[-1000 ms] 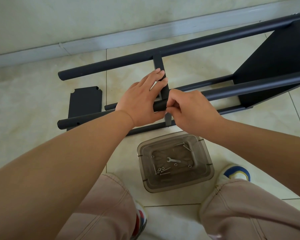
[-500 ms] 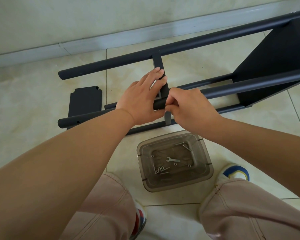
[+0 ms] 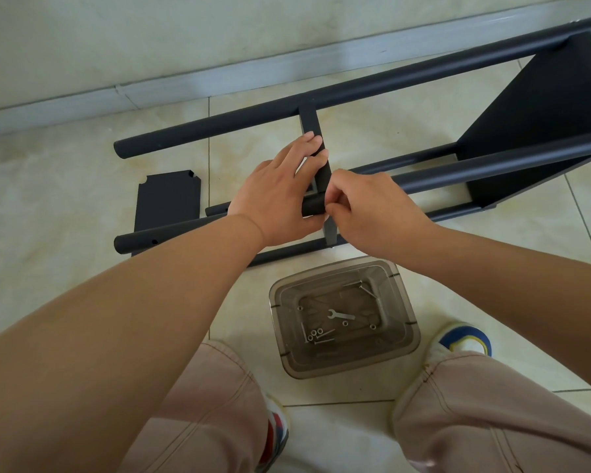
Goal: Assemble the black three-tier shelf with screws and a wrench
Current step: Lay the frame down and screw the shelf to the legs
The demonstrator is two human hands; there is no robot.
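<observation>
Shelf (image 3: 543, 131) — matte black, on its side — left hand (image 3: 280, 196) wraps a tube, right hand (image 3: 372, 206) pinches beside it.

Barely anything moves here. The right hand (image 3: 372, 213) shifts its pinch a bit along the pole (image 3: 492, 165) at the middle panel (image 3: 316, 145), knuckles rolling slightly. The left hand (image 3: 280, 196) edges its fingers a touch lower on that panel.
</observation>
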